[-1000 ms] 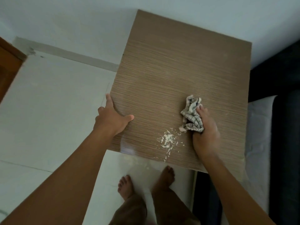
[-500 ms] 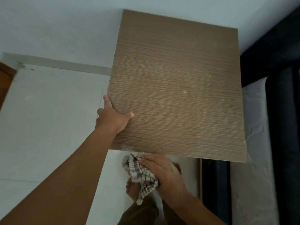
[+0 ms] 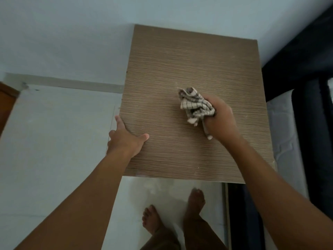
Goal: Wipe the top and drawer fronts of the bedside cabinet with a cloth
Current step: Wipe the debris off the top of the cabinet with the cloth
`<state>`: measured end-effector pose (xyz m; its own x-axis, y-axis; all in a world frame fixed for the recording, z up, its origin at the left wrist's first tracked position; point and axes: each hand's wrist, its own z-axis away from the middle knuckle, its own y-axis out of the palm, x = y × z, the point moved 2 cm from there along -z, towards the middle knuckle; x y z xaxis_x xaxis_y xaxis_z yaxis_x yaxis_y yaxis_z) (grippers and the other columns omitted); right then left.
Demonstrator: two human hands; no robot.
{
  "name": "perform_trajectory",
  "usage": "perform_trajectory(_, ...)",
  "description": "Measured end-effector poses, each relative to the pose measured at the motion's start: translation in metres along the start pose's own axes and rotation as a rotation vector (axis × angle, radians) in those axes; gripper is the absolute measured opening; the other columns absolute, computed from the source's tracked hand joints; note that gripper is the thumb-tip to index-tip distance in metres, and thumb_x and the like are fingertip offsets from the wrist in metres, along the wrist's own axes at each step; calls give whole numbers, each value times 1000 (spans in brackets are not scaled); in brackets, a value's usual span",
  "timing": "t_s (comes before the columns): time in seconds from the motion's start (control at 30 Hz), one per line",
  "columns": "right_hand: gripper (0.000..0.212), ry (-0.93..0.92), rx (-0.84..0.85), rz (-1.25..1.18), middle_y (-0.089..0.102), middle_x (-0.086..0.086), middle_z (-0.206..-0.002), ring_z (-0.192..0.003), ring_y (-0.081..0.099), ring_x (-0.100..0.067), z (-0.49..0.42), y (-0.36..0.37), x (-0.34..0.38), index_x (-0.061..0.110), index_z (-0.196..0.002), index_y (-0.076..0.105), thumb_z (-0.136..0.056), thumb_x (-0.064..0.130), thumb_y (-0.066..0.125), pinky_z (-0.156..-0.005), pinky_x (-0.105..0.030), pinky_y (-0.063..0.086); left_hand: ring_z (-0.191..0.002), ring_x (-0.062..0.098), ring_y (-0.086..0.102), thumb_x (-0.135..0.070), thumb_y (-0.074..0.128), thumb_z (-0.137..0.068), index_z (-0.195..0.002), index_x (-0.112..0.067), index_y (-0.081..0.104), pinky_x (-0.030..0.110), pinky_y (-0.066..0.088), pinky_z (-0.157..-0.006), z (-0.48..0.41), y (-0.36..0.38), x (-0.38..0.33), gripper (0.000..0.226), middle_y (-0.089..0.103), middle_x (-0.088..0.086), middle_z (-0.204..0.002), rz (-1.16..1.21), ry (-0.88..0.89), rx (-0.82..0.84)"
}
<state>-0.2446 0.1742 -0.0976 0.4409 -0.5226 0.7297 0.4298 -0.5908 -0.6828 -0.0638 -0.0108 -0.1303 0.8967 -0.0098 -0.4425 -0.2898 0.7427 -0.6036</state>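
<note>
right hand (image 3: 220, 118) grip closed round bunched cloth (image 3: 195, 105) on cabinet top (image 3: 189, 60), left hand (image 3: 126, 141) grip clasping its left edge

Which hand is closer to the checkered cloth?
Right. The right hand clutches the checkered cloth on the cabinet top; the left hand grips the top's left edge, apart from it.
</note>
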Motion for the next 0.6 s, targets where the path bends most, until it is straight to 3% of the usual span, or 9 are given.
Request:
perform_trajectory(0.13, 39, -5, 69, 156, 65, -1, -120, -114, 54, -21, -20, 31, -12, 17, -120, 68, -84, 3, 63, -96, -25, 38, -132, 39, 37, -47, 76, -75, -151, -35, -10, 56, 33, -107, 0, 0, 0, 116, 30, 16, -149, -5, 0, 5)
perform_trajectory(0.23, 37, -170, 148, 161, 66, -12, -123, -116, 56, -32, 8, 47, 1, 7, -119, 69, -83, 9, 73, -102, -41, 41, -131, 38, 38, -50, 76, -74, -150, -37, -11, 55, 34, -106, -1, -1, 1, 116, 29, 15, -149, -13, -13, 8)
perform_trajectory(0.37, 43, -330, 366, 130, 67, -13, -121, -111, 60, -32, 82, 59, 22, 7, -116, 71, -76, 18, 82, -100, -41, 43, -128, 38, 41, -53, 75, -73, -150, -38, -11, 53, 36, -104, -2, 0, 0, 116, 30, 15, -148, -16, -15, 14)
perform_trajectory(0.5, 47, -446, 524, 81, 68, -3, -118, -111, 54, -15, 154, 67, 37, 14, -113, 72, -70, -3, 80, -105, -19, 34, -130, 39, 40, -48, 76, -74, -151, -36, -10, 56, 34, -107, -2, -1, 0, 116, 30, 15, -149, -15, -12, 13)
perform_trajectory(0.6, 45, -417, 496, -7, 63, 0, -120, -110, 53, -14, 187, 58, 39, 16, -120, 66, -78, 7, 81, -97, -30, 45, -131, 38, 39, -47, 76, -74, -151, -35, -9, 55, 34, -107, -1, 0, 0, 116, 31, 15, -149, 1, 0, 16)
